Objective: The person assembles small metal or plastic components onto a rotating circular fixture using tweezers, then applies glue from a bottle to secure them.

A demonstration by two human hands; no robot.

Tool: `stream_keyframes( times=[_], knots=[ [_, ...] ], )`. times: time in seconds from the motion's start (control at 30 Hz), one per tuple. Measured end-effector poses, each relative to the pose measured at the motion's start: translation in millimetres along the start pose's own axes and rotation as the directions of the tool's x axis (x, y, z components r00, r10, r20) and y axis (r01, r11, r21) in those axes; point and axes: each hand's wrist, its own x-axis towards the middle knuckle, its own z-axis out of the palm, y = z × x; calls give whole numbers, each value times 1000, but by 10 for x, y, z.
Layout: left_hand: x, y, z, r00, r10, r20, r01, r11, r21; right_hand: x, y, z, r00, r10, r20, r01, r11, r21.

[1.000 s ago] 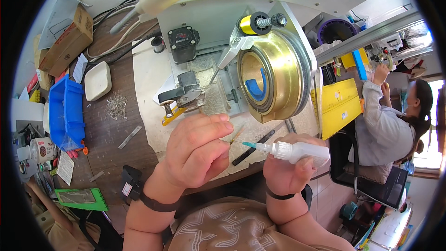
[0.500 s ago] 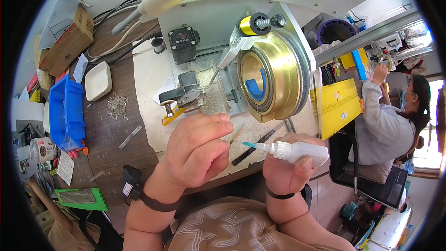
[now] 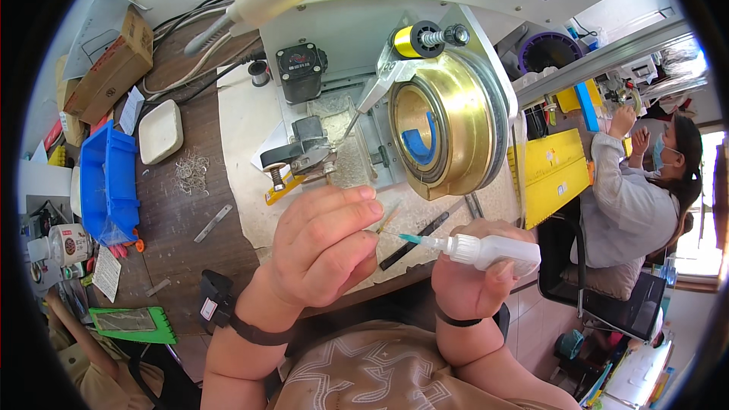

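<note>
My right hand [image 3: 472,273] is wrapped round a small white squeeze bottle [image 3: 493,251], which lies nearly level and points left. A green needle tip [image 3: 414,239] on the bottle reaches to the fingertips of my left hand [image 3: 323,247]. The left thumb and fingers are pinched together; whatever sits between them is too small to make out. Just beyond my hands stands a machine with a brass ring [image 3: 448,133], a blue piece [image 3: 418,144] inside it, and a small clamp [image 3: 307,144] to its left.
A dark-handled tool [image 3: 414,241] lies on the paper-covered bench behind the needle. To the left are a loose heap of thin wire [image 3: 192,173], a metal strip [image 3: 213,223], a white dish [image 3: 161,133] and a blue bin [image 3: 108,182]. A co-worker [image 3: 634,190] sits at the right.
The bottle and my right hand have shifted very slightly right. My left hand keeps its pinch. The co-worker at the right has raised a hand and turned the head a little.
</note>
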Motion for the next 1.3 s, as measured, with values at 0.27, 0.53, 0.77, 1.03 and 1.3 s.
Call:
stream_keyframes(
  times=[0.27, 0.53, 0.77, 1.03, 1.3],
  knots=[
    [1, 0, -6, 1000, -9, 3, 9, 1000, 0, 6, 13, -5, 1000, 22, 17, -22, 1000, 2],
    [1, 6, -6, 1000, -19, 5, 19, 1000, -9, -13, -4, -24, 999, 36, 24, -37, 999, 28],
    [6, 9, -9, 1000, -21, 6, 21, 1000, -6, 0, 27, -29, 1000, -3, 26, 3, 1000, -5],
    [12, 7, -12, 1000, -24, 9, 24, 1000, -16, 3, 14, -11, 1000, -3, 5, 3, 1000, 1],
    [14, 4, -10, 1000, -20, 4, 20, 1000, -13, 9, 26, 3, 1000, -16, 13, 16, 999, -39]
  ],
)
